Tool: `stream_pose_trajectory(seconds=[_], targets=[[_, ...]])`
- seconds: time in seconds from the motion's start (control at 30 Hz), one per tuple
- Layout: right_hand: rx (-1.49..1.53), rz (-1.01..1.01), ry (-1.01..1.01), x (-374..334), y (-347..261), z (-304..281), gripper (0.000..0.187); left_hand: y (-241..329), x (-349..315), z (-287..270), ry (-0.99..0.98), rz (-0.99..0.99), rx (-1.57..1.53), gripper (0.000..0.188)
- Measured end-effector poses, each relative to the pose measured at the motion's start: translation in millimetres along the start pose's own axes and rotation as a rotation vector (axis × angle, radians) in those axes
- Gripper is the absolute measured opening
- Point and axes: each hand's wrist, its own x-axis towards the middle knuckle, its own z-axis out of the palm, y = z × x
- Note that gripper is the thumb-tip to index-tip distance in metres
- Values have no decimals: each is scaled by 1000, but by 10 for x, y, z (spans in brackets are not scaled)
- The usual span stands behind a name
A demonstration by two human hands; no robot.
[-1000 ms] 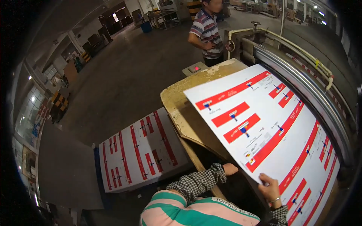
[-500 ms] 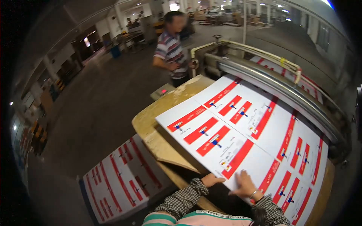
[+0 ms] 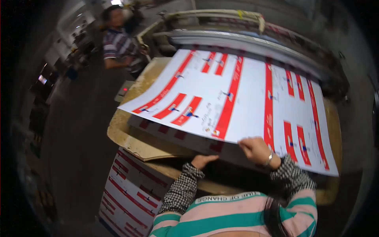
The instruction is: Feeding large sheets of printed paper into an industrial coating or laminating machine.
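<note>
A large white printed sheet with red bars and small blue marks reaches from the metal roller toward me, its near edge lifted. My right hand pinches that near edge, fingers curled over the paper. Below it lies another printed sheet, mostly hidden by the upper one. My left hand is closed at the lower sheet's near edge, fingertips pressed to the paper. Both sheets lie over a worn tan board.
Across the far side runs a machine with a metal roller and a pale tube frame. A person in a striped shirt stands at the far left, beside a small box with a red light. A stack of printed sheets stands lower left.
My right hand has gone from lying on the sheet to gripping and raising its near edge, uncovering a sheet beneath. My view has swung right, and the person appears farther left.
</note>
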Motion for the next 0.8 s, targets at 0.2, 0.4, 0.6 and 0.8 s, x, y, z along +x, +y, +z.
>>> stream_pose_trajectory(seconds=[0.2, 0.4, 0.6, 0.8], targets=[[-92, 105, -190, -17, 241, 179, 12, 133, 219, 70, 96, -279, -638, 35], [-57, 45, -210, -193, 375, 441, 9, 315, 149, 29, -50, -196, -409, 35], [129, -19, -151, -27, -45, -44, 11, -337, -3, -18, 153, -72, 218, 33], [319, 90, -99, -286, 451, 557, 19, 7, 126, 112, 100, -133, -248, 32]])
